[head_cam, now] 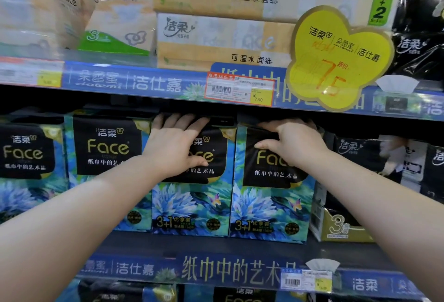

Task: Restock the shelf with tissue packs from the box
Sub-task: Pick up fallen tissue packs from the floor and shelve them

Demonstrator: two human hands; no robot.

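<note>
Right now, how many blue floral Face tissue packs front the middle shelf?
4: far-left pack, second pack, third pack under the left hand, fourth pack under the right hand. More may sit behind.

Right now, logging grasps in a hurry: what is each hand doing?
Left hand: open, palm pressed flat on a Face tissue pack.
Right hand: fingers curled over the top of the neighbouring Face tissue pack.
</note>
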